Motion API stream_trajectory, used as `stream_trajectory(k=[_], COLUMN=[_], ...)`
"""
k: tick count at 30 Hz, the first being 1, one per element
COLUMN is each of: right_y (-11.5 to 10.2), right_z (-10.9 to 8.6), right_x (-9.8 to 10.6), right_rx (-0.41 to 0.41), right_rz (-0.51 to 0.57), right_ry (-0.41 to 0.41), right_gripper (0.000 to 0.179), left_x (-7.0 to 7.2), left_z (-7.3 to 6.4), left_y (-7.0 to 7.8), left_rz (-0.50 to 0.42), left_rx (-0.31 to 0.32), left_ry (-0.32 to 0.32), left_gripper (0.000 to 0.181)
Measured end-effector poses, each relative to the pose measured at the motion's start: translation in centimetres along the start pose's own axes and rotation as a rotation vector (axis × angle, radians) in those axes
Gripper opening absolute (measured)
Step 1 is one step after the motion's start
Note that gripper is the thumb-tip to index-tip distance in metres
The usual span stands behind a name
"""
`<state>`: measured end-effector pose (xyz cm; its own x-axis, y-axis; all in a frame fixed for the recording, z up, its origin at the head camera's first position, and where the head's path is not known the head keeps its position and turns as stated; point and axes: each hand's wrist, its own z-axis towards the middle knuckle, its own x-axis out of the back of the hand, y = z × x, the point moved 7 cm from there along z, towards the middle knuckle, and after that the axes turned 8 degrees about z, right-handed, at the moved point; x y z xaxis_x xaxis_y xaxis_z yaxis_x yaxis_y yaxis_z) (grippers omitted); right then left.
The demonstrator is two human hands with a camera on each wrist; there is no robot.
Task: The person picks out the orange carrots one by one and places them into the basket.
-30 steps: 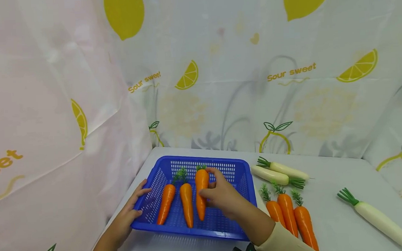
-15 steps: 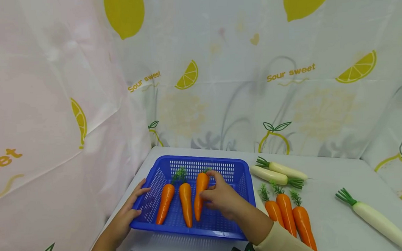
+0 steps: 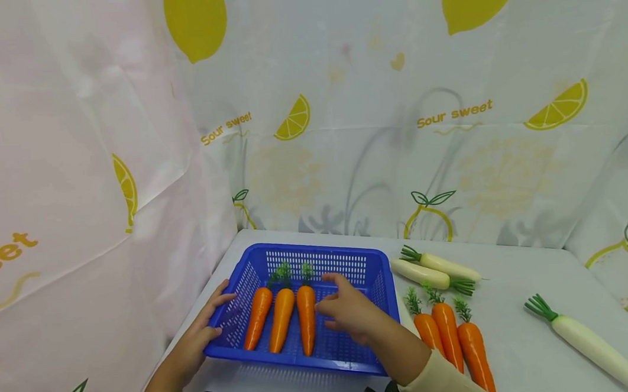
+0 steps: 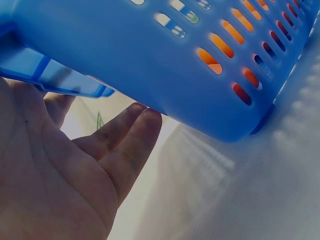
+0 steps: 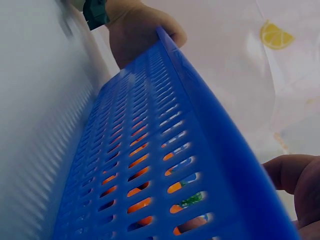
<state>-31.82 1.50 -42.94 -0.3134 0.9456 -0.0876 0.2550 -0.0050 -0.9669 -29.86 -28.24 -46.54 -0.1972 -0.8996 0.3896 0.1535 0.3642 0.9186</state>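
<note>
Three orange carrots lie side by side in a blue plastic basket (image 3: 323, 368): a left carrot (image 3: 258, 318), a middle carrot (image 3: 281, 320) and a right carrot (image 3: 307, 320). Their green tops point to the back. My right hand (image 3: 352, 312) hovers inside the basket just right of the right carrot, thumb and index finger apart, holding nothing. My left hand (image 3: 190, 338) holds the basket's left rim, with fingertips and thumb over the edge. From the left wrist view, two fingers (image 4: 132, 145) of it reach up to the rim from outside.
Right of the basket, three more carrots (image 3: 449, 331) lie together on the white table (image 3: 515, 274). Behind them are two white radishes (image 3: 435, 269), and another white radish (image 3: 593, 344) lies far right. Lemon-print cloth (image 3: 344, 159) hangs around the table.
My right hand has lowered the right carrot onto the basket floor and let go of it. The middle carrot's tip has swung left. My left hand keeps its place.
</note>
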Motion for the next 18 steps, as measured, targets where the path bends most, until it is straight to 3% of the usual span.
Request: stream_trajectory(k=[11,18], right_y=[-0.5,-0.5], right_z=[-1.1,-2.0], right_x=[0.6,2.0], right_rx=[0.074,0.138], right_rz=[0.019,-0.054], right_ry=[0.05,0.134], right_gripper=[0.065,0.054], left_x=[-0.1,-0.2], left_z=[-0.2,-0.1], left_y=[-0.2,0.0], left_rz=[0.025,0.006], left_rx=[0.036,-0.016], left_ry=[0.007,0.003], left_gripper=[0.073,0.07])
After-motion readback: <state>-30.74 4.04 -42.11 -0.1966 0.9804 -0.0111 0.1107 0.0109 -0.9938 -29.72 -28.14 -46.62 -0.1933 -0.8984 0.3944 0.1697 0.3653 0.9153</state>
